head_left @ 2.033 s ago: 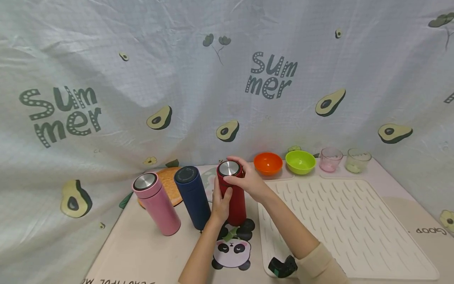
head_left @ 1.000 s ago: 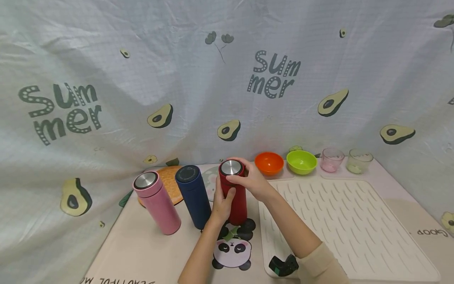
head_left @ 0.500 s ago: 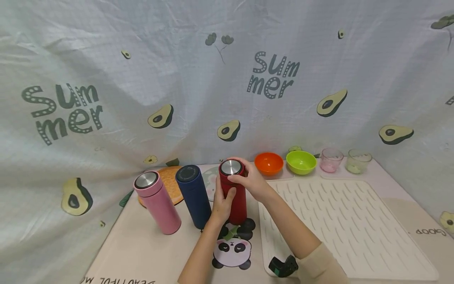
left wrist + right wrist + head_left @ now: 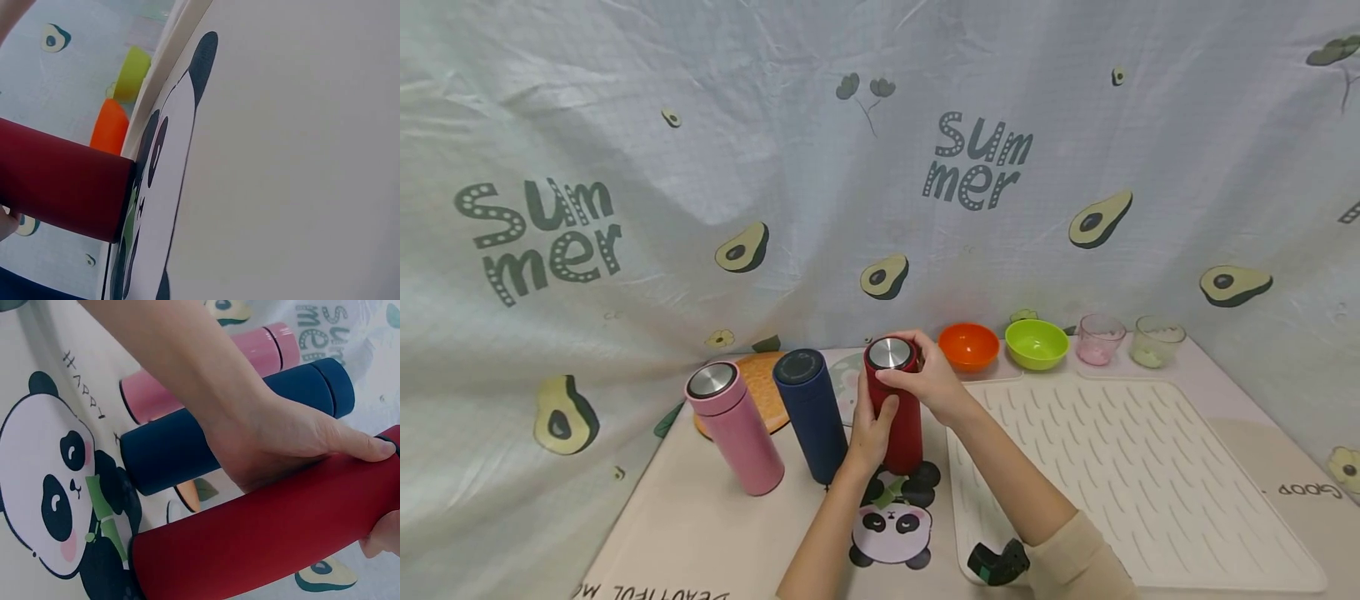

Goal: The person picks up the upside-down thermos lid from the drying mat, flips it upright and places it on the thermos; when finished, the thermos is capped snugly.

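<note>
A red thermos flask (image 4: 906, 437) with a steel-topped lid (image 4: 891, 353) stands upright on the table, behind a printed panda. My left hand (image 4: 871, 425) grips its body from the left, with the thumb across the front. My right hand (image 4: 934, 385) holds the lid from the right, its thumb on the near side and its fingers around the back. In the right wrist view the left hand (image 4: 281, 434) lies along the red flask (image 4: 262, 531). A blue thermos flask (image 4: 812, 429) and a pink one (image 4: 743, 437) stand upright to the left, both lidded.
A ribbed cream mat (image 4: 1120, 483) covers the right of the table. Behind it stand an orange bowl (image 4: 968, 347), a green bowl (image 4: 1037, 345) and two glass cups (image 4: 1100, 340). A black device (image 4: 997, 563) is by the right forearm. A printed curtain (image 4: 820, 167) hangs behind.
Both hands stay on the red flask, which keeps its place. The right thumb has shifted slightly left along the lid. The head view has moved a little.
</note>
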Demonstrator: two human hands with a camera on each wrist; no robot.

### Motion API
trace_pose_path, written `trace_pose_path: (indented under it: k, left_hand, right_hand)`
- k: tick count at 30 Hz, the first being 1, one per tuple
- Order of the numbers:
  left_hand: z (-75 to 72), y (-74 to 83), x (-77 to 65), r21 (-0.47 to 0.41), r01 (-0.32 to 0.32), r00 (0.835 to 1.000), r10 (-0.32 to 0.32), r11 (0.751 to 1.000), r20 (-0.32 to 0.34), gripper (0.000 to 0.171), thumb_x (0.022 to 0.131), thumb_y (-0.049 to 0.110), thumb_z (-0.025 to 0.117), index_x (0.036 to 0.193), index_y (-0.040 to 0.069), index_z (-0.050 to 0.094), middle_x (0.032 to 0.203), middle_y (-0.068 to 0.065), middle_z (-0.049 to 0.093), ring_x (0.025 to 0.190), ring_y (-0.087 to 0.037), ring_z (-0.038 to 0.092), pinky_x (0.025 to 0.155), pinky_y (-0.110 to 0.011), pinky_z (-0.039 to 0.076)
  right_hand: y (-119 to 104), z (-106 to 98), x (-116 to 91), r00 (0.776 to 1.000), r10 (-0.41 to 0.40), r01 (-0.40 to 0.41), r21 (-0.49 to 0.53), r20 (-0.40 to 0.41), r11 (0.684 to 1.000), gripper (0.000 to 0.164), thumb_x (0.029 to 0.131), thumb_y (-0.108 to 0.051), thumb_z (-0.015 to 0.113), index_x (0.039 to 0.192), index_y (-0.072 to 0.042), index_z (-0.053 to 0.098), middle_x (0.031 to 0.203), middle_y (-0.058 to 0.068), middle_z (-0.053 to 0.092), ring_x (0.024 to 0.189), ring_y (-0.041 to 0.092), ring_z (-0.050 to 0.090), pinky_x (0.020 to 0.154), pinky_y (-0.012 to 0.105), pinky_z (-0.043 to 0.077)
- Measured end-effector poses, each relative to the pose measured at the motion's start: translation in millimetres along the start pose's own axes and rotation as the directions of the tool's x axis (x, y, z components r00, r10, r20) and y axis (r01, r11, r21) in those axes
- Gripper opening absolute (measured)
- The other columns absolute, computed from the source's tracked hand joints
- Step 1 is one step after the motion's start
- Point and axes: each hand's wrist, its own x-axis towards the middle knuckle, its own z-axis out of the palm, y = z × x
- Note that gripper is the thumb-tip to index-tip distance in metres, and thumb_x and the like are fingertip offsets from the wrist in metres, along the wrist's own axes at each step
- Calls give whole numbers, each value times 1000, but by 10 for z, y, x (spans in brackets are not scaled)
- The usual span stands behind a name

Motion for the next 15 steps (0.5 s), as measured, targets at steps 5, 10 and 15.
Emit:
trace_pose_path:
  k: [5,10,15]
  left_hand:
    - [-64,-120,37,19,11,1000,-11,1000,19,72,93,45,44,144,5,11,130,-23,43,112,-36,48,90,-46,43]
    - [-197,-187,-38,269,54,998,-59,962,9,69,92,41,49,146,15,15,138,-12,40,121,-27,44,93,-49,39]
    - [-341,138,-272,514,55,995,-92,856,47,74,89,30,59,146,9,17,141,-13,36,124,-29,40,93,-51,39]
  right_hand:
    - [12,16,8,1000,-8,8,18,-3,1000,53,79,-4,65,126,-2,41,120,15,49,106,27,49,89,36,45]
    - [65,31,-12,1000,22,-23,34,11,999,54,83,-11,62,131,-6,37,125,14,45,113,27,43,95,41,40]
    - [106,-81,-120,998,17,-14,-52,63,999,60,87,-19,57,139,-12,28,133,14,36,120,31,35,99,49,31]
